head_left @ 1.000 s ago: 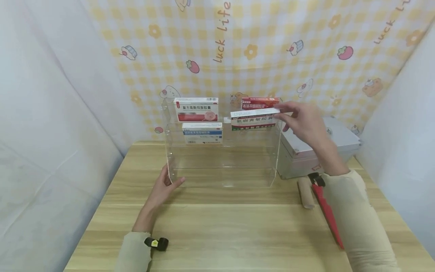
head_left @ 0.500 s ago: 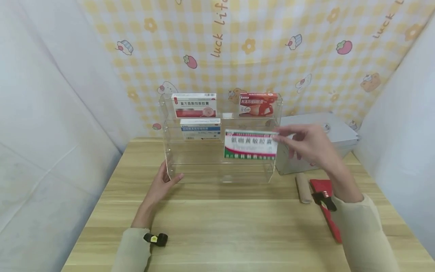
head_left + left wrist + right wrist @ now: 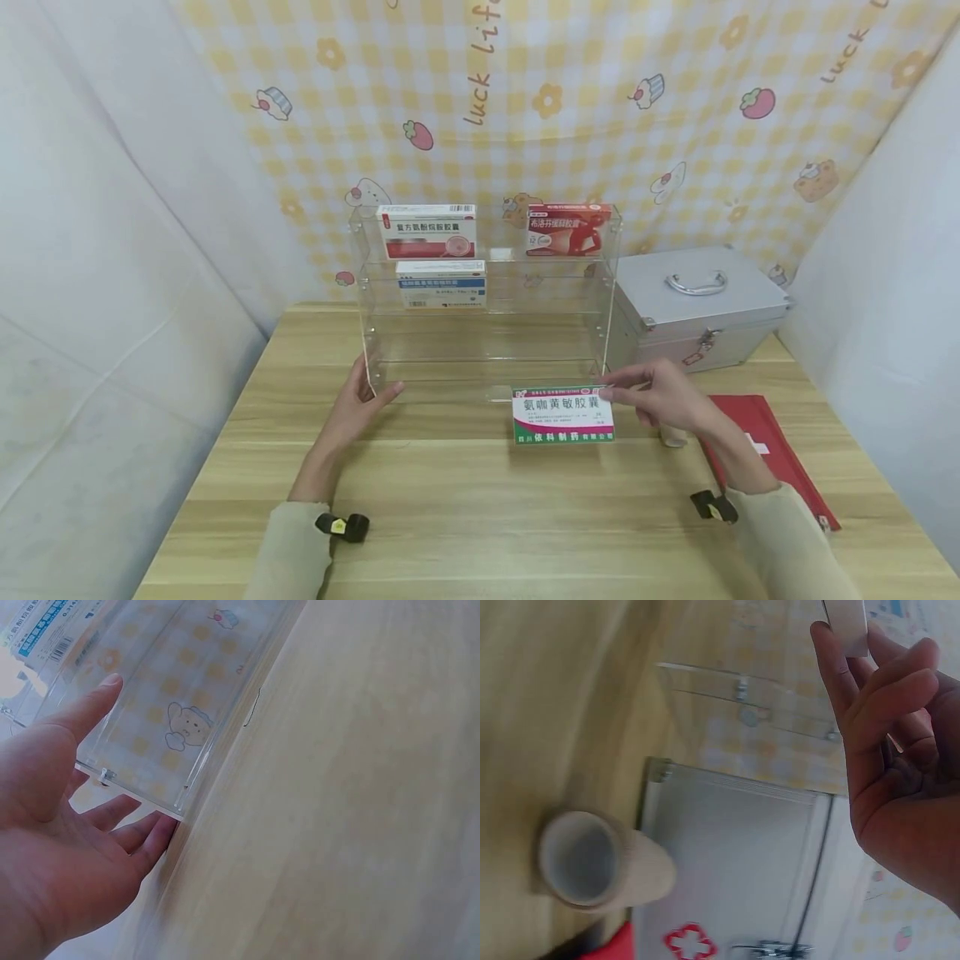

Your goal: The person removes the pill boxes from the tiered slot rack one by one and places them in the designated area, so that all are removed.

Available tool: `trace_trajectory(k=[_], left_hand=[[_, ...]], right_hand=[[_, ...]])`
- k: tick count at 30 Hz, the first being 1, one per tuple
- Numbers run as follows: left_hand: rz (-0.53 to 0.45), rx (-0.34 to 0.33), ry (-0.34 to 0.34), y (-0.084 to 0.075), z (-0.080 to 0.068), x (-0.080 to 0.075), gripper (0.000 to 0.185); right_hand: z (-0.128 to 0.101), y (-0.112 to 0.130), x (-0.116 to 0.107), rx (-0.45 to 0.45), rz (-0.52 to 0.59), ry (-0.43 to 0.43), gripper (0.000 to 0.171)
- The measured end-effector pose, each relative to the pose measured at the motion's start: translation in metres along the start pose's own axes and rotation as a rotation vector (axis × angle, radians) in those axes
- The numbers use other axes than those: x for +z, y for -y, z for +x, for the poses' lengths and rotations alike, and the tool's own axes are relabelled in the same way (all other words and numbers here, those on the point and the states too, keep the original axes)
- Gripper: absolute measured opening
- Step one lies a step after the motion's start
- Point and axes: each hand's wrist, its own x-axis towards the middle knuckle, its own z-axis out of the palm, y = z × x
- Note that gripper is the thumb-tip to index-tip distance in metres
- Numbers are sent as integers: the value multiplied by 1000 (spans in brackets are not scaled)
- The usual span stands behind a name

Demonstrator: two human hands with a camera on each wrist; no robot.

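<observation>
Wood-grained table fills the foreground, crossed by two beige sleeves with a small black camera at each wrist. To the right lies a red pouch, partly covered by the forearm.

Farther in, the right hand pinches a white, pink and green medicine box by its right end, printed face toward the viewer, held off the table before the lower right of a clear rack. A beige tube stands out just behind that hand. The left hand grips the rack's lower left side, thumb on the inner side, fingers bent on the outer.

Up the rack, a blue-and-white box sits on the second shelf at left; above it, a red-and-white box and, at right, a red box. Beside the rack is a metal case. Yellow checked cloth hangs behind.
</observation>
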Motion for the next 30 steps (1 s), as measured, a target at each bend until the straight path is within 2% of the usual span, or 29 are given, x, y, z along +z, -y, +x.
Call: trace_trajectory(k=[4, 7, 10, 15, 20, 30], left_hand=[[-6, -5, 2, -2, -1, 0, 87], [-30, -14, 9, -10, -3, 0, 87], [-45, -22, 18, -21, -6, 1, 87], [-30, -29, 26, -31, -9, 1, 86], [-29, -36, 28, -32, -10, 2, 85], [-59, -34, 29, -27, -8, 1, 84]], right_hand=[[2, -19, 10, 54, 20, 24, 32], [3, -29, 17, 85, -5, 30, 31], [5, -37, 23, 84, -42, 8, 28], [7, -46, 28, 69, -16, 3, 28], [10, -51, 34, 120, 17, -15, 34], [11, -49, 38, 137, -66, -107, 20]])
